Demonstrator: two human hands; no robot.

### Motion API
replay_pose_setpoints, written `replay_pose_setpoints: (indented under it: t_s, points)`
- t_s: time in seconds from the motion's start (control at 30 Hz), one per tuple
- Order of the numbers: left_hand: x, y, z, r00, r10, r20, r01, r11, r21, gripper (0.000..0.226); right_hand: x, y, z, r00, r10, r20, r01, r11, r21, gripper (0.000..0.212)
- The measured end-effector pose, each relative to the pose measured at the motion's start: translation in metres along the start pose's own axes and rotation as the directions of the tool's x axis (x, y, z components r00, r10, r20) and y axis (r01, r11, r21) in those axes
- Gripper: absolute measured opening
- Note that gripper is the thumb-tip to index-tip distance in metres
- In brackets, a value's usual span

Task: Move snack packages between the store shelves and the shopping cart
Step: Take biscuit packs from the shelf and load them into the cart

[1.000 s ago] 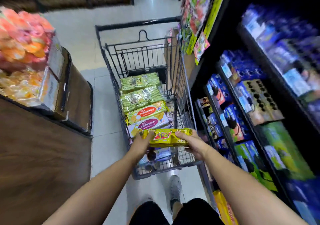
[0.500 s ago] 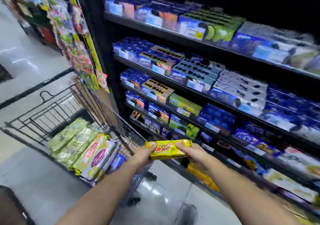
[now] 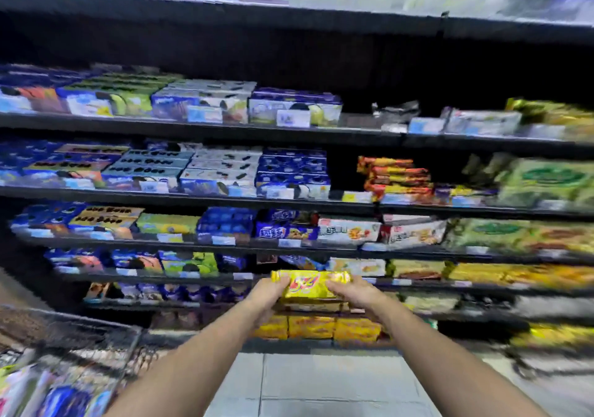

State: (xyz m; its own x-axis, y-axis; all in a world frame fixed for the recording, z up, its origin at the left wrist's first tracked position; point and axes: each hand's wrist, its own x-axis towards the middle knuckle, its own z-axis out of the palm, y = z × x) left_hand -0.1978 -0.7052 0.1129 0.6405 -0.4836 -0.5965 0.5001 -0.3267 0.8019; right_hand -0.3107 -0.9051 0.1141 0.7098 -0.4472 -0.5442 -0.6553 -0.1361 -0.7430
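A yellow snack package (image 3: pixel 309 285) with red lettering is held flat in front of the lower store shelves (image 3: pixel 225 198). My left hand (image 3: pixel 268 296) grips its left end and my right hand (image 3: pixel 352 291) grips its right end. Both arms reach forward from the bottom of the view. The wire shopping cart (image 3: pixel 80 339) sits at the lower left, blurred, with several packages (image 3: pixel 48 394) inside. More yellow packages (image 3: pixel 321 328) lie on the bottom shelf just below my hands.
Black shelves fill the view, stocked with blue cookie boxes (image 3: pixel 292 172) on the left and green and yellow packs (image 3: pixel 546 181) on the right. Pale tiled floor (image 3: pixel 321 384) lies between my arms. The picture is motion-blurred.
The view has swung right from the cart to face the shelves head-on. Both hands carried the yellow package from above the cart toward the lower shelves.
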Motion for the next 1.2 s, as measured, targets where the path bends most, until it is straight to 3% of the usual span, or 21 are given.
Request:
replay_pose_setpoints:
  t_s: [0.07,0.2,0.27,0.43,0.5,0.63,0.77,1.0,1.2]
  points:
    - [0.000,0.009,0.062,0.999,0.036,-0.003,-0.036,0.990,0.133,0.048,-0.017,0.027,-0.056,1.000,0.019,-0.005,-0.019,0.998,0.064,0.100]
    - [-0.008,0.026,0.185,0.994,0.084,0.076,-0.100,0.968,0.229,0.058,-0.060,0.079,-0.175,0.996,0.024,-0.086,-0.021,0.999,0.041,0.067]
    - [-0.011,0.040,0.243,0.981,0.124,0.152,-0.160,0.954,0.253,0.054,-0.083,0.100,-0.233,0.989,-0.021,-0.146,0.036,0.994,0.102,0.063]
    - [-0.033,0.087,0.357,0.926,0.235,0.294,-0.312,0.917,0.250,0.044,-0.133,0.122,-0.357,0.959,-0.097,-0.266,0.140,0.979,0.147,0.106]
    - [-0.040,0.111,0.389,0.885,0.287,0.365,-0.396,0.879,0.267,0.025,-0.141,0.124,-0.395,0.943,-0.128,-0.307,0.185,0.969,0.165,0.112]
    - [-0.045,0.152,0.441,0.806,0.455,0.379,-0.570,0.768,0.291,0.027,-0.148,0.119,-0.453,0.876,-0.201,-0.438,0.298,0.940,0.165,0.107]
    - [-0.040,0.196,0.479,0.701,0.621,0.350,-0.713,0.595,0.372,0.027,-0.139,0.101,-0.503,0.797,-0.268,-0.541,0.375,0.922,0.095,0.096]
    - [0.000,0.265,0.527,0.483,0.841,0.244,-0.840,0.366,0.399,0.035,-0.089,0.051,-0.578,0.708,-0.395,-0.585,0.498,0.867,0.018,0.066]
    - [0.033,0.310,0.550,0.402,0.888,0.222,-0.842,0.264,0.471,0.050,-0.067,0.022,-0.619,0.682,-0.418,-0.600,0.503,0.864,-0.030,0.081]
